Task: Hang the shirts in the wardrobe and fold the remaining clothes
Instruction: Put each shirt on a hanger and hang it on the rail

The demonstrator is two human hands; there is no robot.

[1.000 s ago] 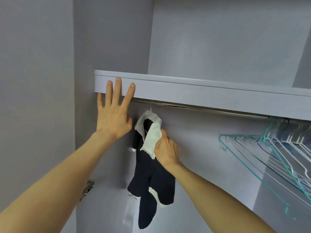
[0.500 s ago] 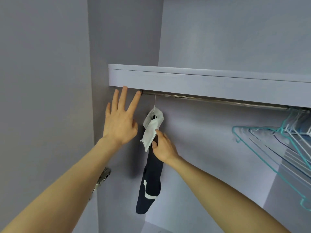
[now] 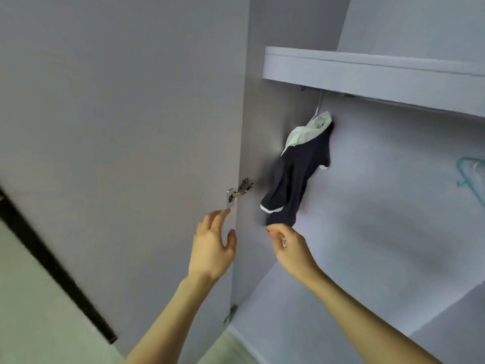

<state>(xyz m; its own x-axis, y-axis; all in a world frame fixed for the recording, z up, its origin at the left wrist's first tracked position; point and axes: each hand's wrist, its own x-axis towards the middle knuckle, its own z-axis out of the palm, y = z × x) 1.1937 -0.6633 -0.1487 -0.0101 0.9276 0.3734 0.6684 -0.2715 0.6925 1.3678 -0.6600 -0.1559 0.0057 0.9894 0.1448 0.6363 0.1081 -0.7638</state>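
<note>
There's the shirt [image 3: 294,174], a small dark navy one with a pale collar, hanging on a hanger at the far left end of the wardrobe, right under the shelf [image 3: 367,74], and it swings out slantwise toward seven o'clock from its hook rather than hanging straight down. The right hand [image 3: 288,245] sits at six o'clock from the shirt, fingertips curled and bunched right at the bottom hem; it looks like a light pinch on the cloth, though the blur makes me unsure how much fabric is actually between those fingers. The left hand [image 3: 212,245] is at nine o'clock from the right one, fingers spread and relaxed, holding nothing, just below the metal hinge [image 3: 240,191] on the open door [image 3: 118,127]. Over at three o'clock a teal hanger [image 3: 472,174] peeks in at the edge. Now, this garment looks light and floppy to me, soft knit with no stiffness, so a tug at the hem will simply tilt the whole thing on its hook, as it seems to be doing. I'd judge the hem fine for smoothing it down, but for shifting it along the rail the better hold is up top, at the hanger's neck beneath the collar. Pull too hard low down and the collar could slide off a shoulder of the hanger.
</note>
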